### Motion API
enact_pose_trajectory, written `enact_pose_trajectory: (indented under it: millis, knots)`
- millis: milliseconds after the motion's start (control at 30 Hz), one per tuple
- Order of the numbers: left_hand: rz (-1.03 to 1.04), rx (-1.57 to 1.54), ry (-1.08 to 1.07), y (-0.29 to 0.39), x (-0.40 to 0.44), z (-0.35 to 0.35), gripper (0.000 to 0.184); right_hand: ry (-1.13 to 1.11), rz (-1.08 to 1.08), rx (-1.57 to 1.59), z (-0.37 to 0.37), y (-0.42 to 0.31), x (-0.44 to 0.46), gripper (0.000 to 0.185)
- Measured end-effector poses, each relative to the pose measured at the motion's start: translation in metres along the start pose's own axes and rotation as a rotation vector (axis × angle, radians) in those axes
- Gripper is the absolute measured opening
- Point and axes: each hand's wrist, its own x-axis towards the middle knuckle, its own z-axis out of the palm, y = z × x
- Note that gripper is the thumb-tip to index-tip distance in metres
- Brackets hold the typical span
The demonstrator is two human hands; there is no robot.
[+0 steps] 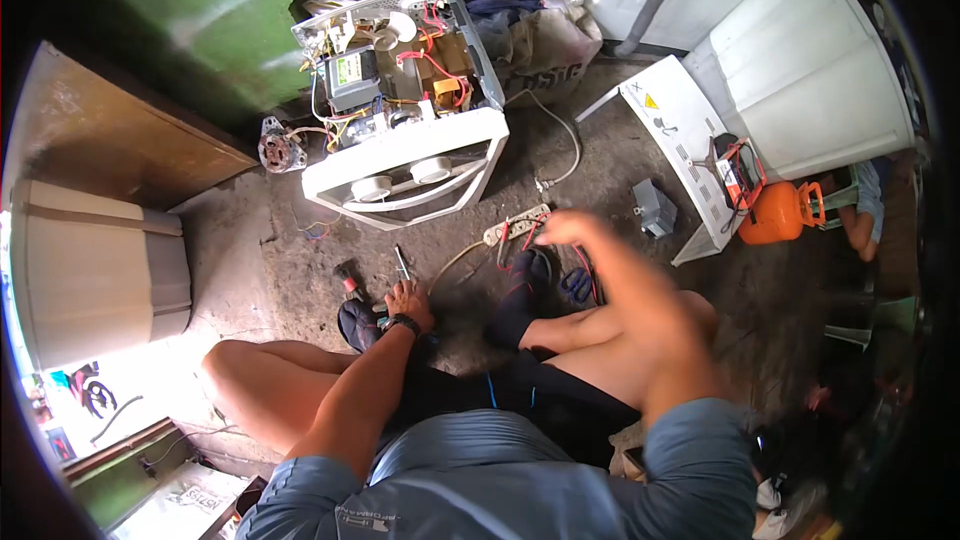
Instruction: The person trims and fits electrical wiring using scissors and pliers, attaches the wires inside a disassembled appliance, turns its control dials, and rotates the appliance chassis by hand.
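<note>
Stained concrete floor (pixel 610 155) spreads before you, bearing a power strip (pixel 518 225) whose long axis slants from near left to far right. Your right hand (pixel 566 229) is the nearer one: the strip lies to the left of its fingers, its far end just beside them, near a red lead (pixel 529 237); blur hides whether they pinch anything. Your left hand (pixel 409 307) reaches low behind a slim metal tool (pixel 402 262), its grip impossible to tell.

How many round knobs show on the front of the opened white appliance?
2. One knob is on the left of the white appliance's front as pictured; the other knob is right of it, slightly higher in view. No others show.
</note>
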Motion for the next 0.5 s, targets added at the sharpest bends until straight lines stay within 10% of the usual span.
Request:
enact_pose_trajectory:
  millis: [200, 500]
  knots:
    - [-0.223, -0.017, -0.016, -0.024, -0.008, -0.024, 0.047, 0.584, 0.446, 0.274, 0.109, -0.106, 0.055, 0.068]
    - [-0.372, 0.014, 0.061, -0.072, -0.01, -0.004, 0.039, 0.637, 0.487, 0.404, 0.132, -0.038, 0.14, 0.041]
